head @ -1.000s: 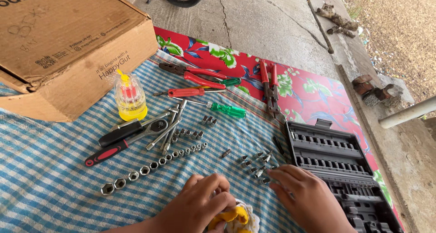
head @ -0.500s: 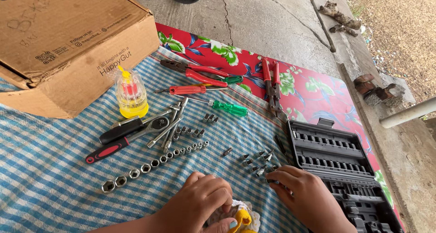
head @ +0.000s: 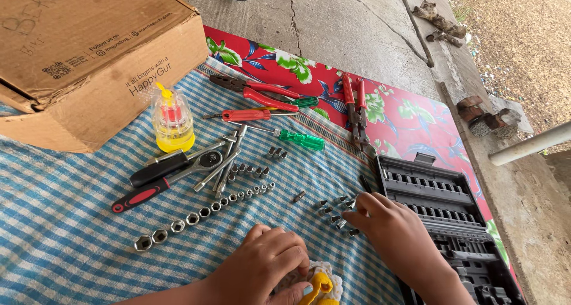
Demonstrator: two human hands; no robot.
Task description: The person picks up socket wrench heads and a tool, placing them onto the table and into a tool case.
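Observation:
My left hand (head: 264, 266) is at the bottom middle, closed on a yellow and white crocheted cloth (head: 321, 284) that lies on the blue checked cloth (head: 59, 221). My right hand (head: 395, 233) rests just right of it, its fingertips down among several small metal bits (head: 333, 213) beside the open black tool case (head: 440, 207). Whether those fingers pinch a bit is hidden. A row of sockets (head: 196, 217) runs diagonally ahead of my left hand.
A ratchet handle (head: 172, 177), extension bars, a green screwdriver (head: 300, 139), red pliers (head: 355, 108) and a red-handled tool (head: 244, 115) lie further out. A yellow screwdriver-bit bottle (head: 171, 119) stands by a cardboard box (head: 89, 55). A red floral cloth (head: 404, 120) covers the concrete.
My right hand's fingertips have crept a little forward into the small bits. My left hand has stayed on the yellow and white cloth.

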